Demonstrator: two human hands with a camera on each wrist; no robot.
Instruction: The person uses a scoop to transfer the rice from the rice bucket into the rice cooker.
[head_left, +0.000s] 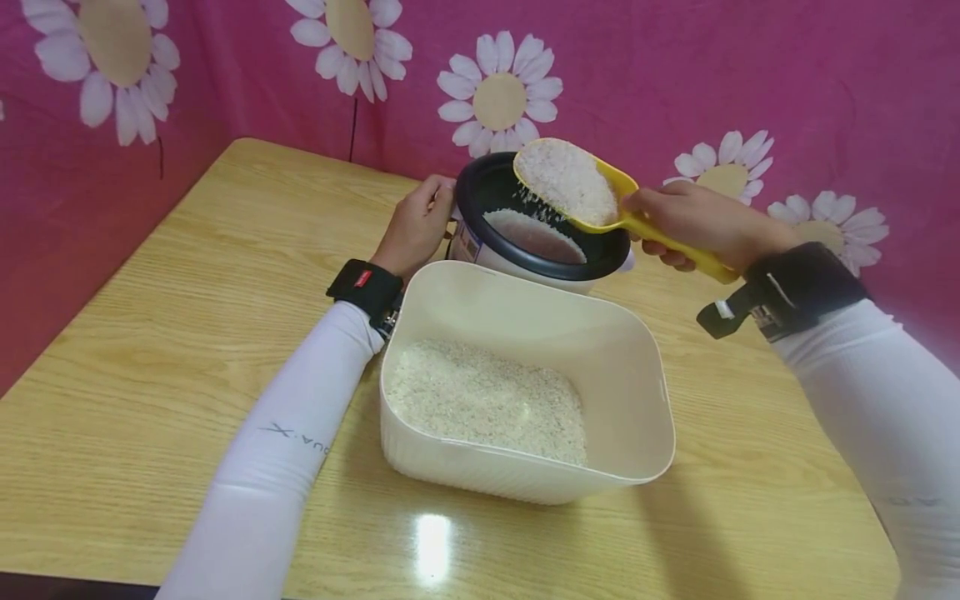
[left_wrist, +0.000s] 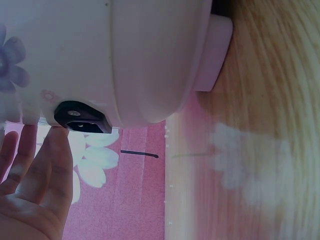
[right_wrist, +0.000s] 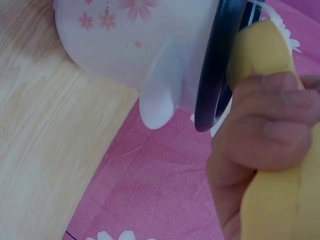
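My right hand grips the handle of a yellow scoop heaped with white rice. Tilted over the rice cooker, the scoop lets grains fall from its edge into the dark pot. Rice is visible inside it. My left hand holds the cooker's left side near the rim; in the left wrist view its fingers reach the white wall beside a black power socket. Nearer me stands a cream bin with rice over part of its bottom.
Both the cooker and the bin stand on a light wooden table. Behind the table hangs a pink cloth with large white flowers. On the cooker's right side a white side handle sticks out.
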